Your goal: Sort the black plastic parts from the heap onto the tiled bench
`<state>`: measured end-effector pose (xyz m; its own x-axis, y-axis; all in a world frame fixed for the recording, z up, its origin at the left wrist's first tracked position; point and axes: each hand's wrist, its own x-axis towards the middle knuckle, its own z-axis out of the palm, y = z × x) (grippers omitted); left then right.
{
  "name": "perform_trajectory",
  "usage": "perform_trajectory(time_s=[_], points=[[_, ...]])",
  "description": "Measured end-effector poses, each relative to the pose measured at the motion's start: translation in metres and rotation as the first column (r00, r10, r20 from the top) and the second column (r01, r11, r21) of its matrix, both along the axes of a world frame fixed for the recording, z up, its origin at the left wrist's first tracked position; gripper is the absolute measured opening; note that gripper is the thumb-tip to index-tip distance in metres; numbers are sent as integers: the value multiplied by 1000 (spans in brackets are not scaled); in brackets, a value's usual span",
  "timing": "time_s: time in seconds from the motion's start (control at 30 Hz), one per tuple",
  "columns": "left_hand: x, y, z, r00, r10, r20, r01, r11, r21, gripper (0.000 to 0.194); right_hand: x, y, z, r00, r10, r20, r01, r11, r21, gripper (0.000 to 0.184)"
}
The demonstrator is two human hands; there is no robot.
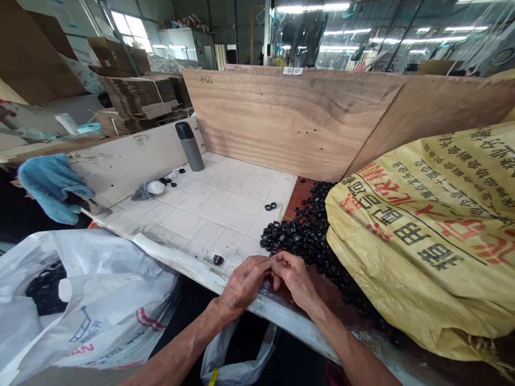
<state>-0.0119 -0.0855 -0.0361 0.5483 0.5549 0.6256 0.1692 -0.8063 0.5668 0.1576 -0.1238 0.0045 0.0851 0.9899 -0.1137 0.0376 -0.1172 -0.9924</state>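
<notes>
My left hand (246, 284) and my right hand (293, 274) meet above the table's front edge, fingertips pinched together. Whatever lies between the fingers is hidden. Just beyond them spreads a pile of small black ring-shaped parts (298, 236), running from the tiled surface over the red-brown board. A lone black part (218, 260) lies left of my hands near the edge. Farther back on the tiles sits a joined-looking pair of black rings (271, 206).
A yellow woven sack (402, 252) leans on the right, against the pile. White bags (100, 300) hang at the left front. A grey bottle (190, 147), a clear plastic bag (147, 190) and a blue cloth (54, 185) are farther left. A wooden panel (281, 118) closes the back.
</notes>
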Motion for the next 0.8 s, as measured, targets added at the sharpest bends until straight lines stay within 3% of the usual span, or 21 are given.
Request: perform_trajectory(time_s=[0.1,0.17,0.23,0.3,0.37,0.43,0.47,0.57,0.67,0.8], points=[[-11,0,11,986,152,-73,-158,983,-90,28,22,1,8,981,-141,135,135,989,55,36],[-25,7,18,931,334,-148,-344,938,-50,22,41,2,15,925,-252,282,216,964,153,36],[-36,17,22,834,516,-195,-511,856,83,22,58,2,21,885,-195,422,124,974,190,31],[-39,23,26,773,604,-195,-578,797,177,25,68,0,25,835,-35,549,-51,989,141,22],[-27,22,29,823,534,-193,-518,845,132,25,72,-2,26,753,84,652,-166,984,65,10],[-4,15,31,920,340,-194,-352,936,-32,23,73,-4,26,679,138,721,-205,979,6,2],[9,10,31,952,236,-194,-263,956,-127,24,73,-5,25,655,149,741,-210,978,-10,8],[44,-2,25,970,67,-233,-124,962,-242,29,74,-6,25,611,157,776,-222,975,-23,15],[61,-4,14,942,47,-333,-121,971,-205,27,76,-7,25,570,171,804,-234,971,-41,16],[61,0,4,924,76,-376,-152,972,-178,11,75,-8,23,504,141,852,-245,969,-16,19]])
